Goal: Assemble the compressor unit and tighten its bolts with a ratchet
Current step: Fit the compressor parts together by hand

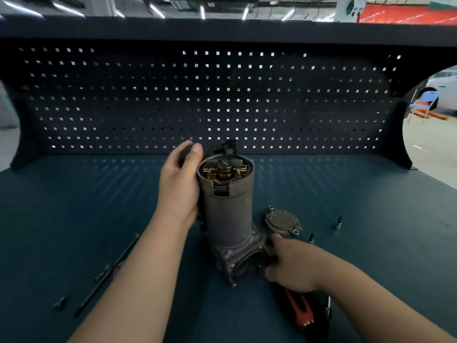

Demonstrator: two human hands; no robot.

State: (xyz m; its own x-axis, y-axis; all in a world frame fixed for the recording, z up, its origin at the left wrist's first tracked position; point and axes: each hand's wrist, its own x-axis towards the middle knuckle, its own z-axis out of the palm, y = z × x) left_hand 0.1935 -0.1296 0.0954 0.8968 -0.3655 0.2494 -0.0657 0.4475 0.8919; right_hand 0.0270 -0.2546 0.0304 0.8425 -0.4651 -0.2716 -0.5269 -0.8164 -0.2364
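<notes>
The compressor (228, 209) stands straight up in the middle of the table (99, 206), the left hand (179, 191) holds its top side, and the right hand (291, 268), nearer the bottom, grips the ratchet (299, 310) there.

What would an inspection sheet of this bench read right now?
Surface: blue-green bench mat.
Job's things: compressor unit upright, top open; round cover plate lying to its right; ratchet with red-and-black handle at its base; two small sockets standing farther right.
Clutter: long black rod and small bolts at left.
Hands: left hand grips the unit's cylinder near the top; right hand grips the ratchet.
Cables: nothing seen.
Surroundings: dark pegboard behind; blue chair beyond at right.
</notes>
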